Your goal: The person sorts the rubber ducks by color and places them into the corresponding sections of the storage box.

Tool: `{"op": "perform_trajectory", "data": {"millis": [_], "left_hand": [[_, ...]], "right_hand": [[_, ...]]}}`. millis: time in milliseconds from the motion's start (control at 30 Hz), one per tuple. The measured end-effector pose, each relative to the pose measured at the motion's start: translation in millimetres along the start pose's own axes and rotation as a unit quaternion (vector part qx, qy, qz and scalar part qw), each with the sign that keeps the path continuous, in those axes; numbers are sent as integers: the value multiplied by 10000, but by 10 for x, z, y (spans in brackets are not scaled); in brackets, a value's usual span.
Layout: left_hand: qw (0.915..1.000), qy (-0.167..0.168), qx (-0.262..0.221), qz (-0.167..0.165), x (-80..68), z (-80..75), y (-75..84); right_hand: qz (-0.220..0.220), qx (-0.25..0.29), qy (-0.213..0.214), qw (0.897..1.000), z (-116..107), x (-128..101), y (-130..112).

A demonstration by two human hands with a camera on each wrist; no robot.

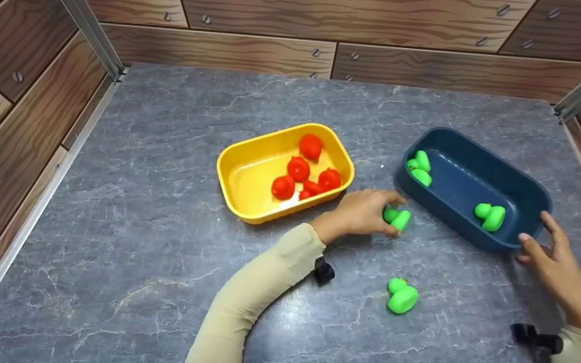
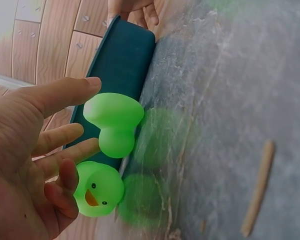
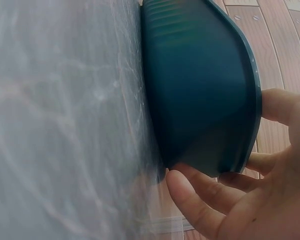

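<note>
Grey marble tabletop [image 1: 169,212], walled by wood-look panels, with two bins and toy ducks.

On it, the left hand [image 1: 358,214] pinched a green duck [image 1: 397,219] between thumb and fingers, just beside the blue bin [image 1: 472,171]. The right hand [image 1: 553,262] gripped that bin's near end, fingers curled round its rim; two green ducks lay inside. Another green duck [image 1: 402,296] sat loose on the tabletop. Red ducks filled the yellow bin [image 1: 250,171].
</note>
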State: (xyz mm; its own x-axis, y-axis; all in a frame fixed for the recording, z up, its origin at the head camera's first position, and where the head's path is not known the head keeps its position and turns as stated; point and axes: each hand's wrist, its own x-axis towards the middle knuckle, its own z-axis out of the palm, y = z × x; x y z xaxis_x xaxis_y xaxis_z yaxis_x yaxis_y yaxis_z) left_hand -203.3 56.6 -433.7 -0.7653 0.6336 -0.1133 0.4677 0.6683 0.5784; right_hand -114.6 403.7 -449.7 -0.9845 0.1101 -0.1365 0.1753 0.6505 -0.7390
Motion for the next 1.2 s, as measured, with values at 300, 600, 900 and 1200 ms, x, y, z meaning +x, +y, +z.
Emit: {"op": "perform_trajectory", "data": {"millis": [300,600,900,1200], "left_hand": [[9991,-62,396,-157,35,33,32],[9975,197,683,5,26,79,33],[9964,122,833,57,20,93,33],[9987,190,470,71,2,117,25]], "right_hand": [[-24,89,106,9999,10,16,14],[-143,95,57,9998,-18,-2,-28],[-52,116,45,9999,-12,5,-1],[-107,115,66,9999,-4,6,7]]}}
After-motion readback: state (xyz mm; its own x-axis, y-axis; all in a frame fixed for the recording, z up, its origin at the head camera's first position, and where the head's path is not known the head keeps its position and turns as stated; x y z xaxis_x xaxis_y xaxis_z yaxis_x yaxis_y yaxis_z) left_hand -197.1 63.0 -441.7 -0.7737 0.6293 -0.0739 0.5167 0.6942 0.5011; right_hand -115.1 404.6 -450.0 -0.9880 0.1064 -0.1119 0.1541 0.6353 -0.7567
